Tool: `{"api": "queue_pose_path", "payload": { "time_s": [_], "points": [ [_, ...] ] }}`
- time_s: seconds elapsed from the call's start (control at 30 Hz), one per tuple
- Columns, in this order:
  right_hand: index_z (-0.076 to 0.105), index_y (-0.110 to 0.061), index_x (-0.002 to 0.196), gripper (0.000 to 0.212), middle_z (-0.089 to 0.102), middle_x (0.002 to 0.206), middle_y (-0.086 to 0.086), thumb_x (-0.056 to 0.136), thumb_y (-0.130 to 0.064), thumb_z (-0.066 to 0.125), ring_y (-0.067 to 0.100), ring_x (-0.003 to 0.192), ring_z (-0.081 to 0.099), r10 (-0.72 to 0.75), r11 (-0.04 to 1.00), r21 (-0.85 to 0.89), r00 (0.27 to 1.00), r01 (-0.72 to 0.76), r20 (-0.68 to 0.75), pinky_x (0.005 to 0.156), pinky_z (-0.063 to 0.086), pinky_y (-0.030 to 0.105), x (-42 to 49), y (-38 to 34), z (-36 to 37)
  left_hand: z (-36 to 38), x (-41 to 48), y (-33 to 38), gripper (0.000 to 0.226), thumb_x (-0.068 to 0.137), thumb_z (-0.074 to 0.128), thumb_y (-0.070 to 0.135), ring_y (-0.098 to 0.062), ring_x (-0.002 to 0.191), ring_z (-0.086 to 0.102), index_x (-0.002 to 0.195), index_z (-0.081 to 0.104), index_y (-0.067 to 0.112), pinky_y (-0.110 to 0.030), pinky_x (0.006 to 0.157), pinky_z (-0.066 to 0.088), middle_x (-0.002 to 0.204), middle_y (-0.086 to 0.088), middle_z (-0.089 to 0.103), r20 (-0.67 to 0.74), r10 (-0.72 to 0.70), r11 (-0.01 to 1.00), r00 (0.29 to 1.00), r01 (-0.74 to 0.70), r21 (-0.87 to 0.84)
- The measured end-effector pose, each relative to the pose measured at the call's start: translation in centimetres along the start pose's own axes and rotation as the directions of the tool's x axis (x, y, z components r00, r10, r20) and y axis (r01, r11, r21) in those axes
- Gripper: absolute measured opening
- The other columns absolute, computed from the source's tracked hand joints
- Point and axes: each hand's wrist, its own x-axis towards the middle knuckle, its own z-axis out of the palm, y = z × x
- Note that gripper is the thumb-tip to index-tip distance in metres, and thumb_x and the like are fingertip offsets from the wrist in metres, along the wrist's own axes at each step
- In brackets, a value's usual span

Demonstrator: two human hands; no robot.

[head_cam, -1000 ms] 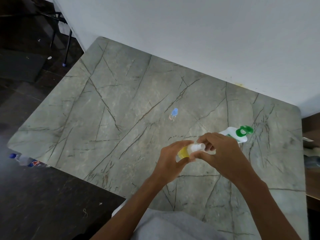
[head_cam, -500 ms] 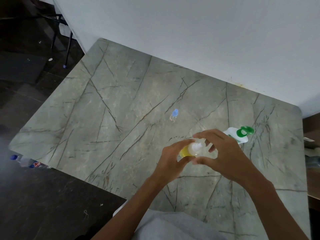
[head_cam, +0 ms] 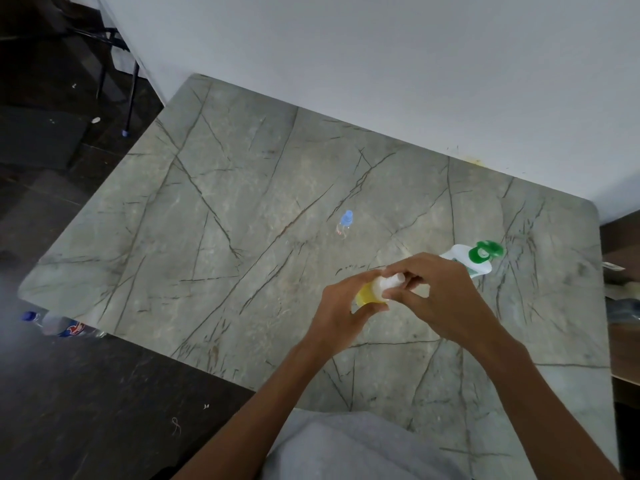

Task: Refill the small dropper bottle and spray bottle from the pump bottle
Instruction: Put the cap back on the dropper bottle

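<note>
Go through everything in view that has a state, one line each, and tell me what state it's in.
Small yellow-filled bottle with white top: held above the table, tilted, gripped by both hands.
Left hand: closed around the bottle's yellow body.
Right hand: fingers pinched on the white top.
White pump bottle with green pump head: on the table, untouched.
Tiny clear bottle with blue cap: on the table, capped.
Grey veined stone table: no visible spills.

A single head-worn wide-angle camera looks forward and steeply down over the grey veined marble table, close enough that both forearms enter from the bottom edge. The table fills the middle of the view, its far edge against a white wall above. Dark floor lies left of the table. Straight lines bow toward the frame's edges.
</note>
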Motion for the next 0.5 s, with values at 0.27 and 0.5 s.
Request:
{"api": "queue_pose_path", "payload": {
  "time_s": [0.27,0.5],
  "points": [
    [0.061,-0.028,0.099,0.047,0.058,0.085,-0.016,0.061,-0.048,0.08,0.003,0.073,0.057,0.043,0.999,0.02,0.998,-0.044,0.039,0.06,0.046,0.012,0.0,0.4,-0.6,-0.1,0.1,0.3,0.048,0.084,0.074,0.03,0.018,0.096,0.055,0.129,0.059,0.023,-0.005,0.085,0.043,0.116,0.018,0.063,0.066,-0.003,1.0,0.998,0.002,0.014],
    [0.06,-0.027,0.089,0.033,0.055,0.077,-0.012,0.085,-0.058,0.051,0.002,0.058,0.048,-0.175,0.899,-0.347,0.946,0.266,0.273,0.052,0.031,0.014,1.5,1.4,-1.7,-0.3,0.1,0.2,0.047,0.089,0.069,0.027,-0.006,0.098,0.064,0.132,0.055,0.017,-0.016,0.087,0.049,0.116,0.003,0.069,0.214,0.026,1.0,0.976,-0.023,-0.018]
  ]
}}
